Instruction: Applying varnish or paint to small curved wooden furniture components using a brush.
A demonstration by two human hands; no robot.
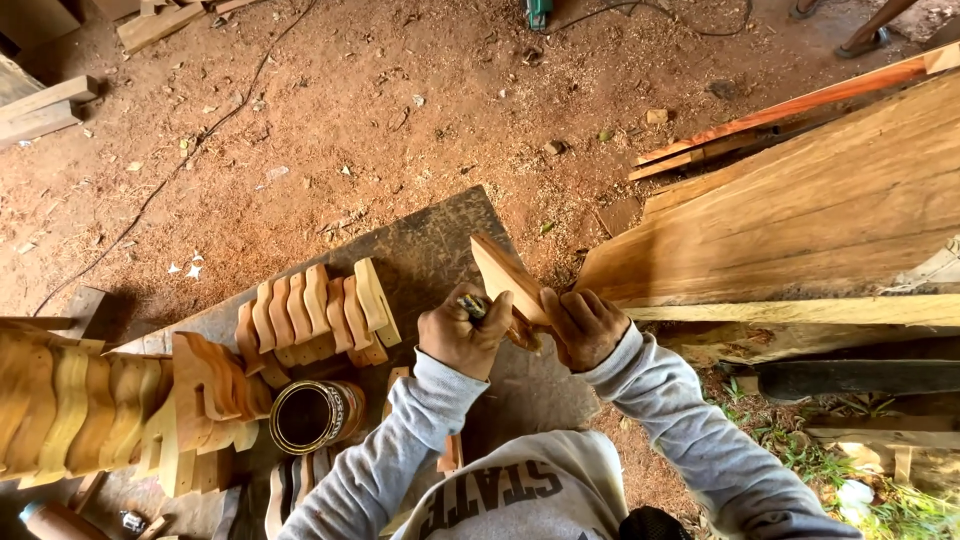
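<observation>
My right hand [583,325] grips a flat, angular piece of cut wood [503,273] by its lower end and holds it tilted up over the dark board [430,250]. My left hand [462,338] is closed around a small tool with a striped handle [472,305], pressed against the lower edge of that piece. Both arms wear grey sleeves. An open round tin [312,414] with a dark inside sits on the board just left of my left arm.
Rows of wavy carved wooden pieces [315,315] stand on edge behind the tin, with more stacked at far left [80,410]. Large rough planks [800,210] rise at right. A black cable [170,175] crosses the sawdust-covered ground. Another person's feet [860,40] show at top right.
</observation>
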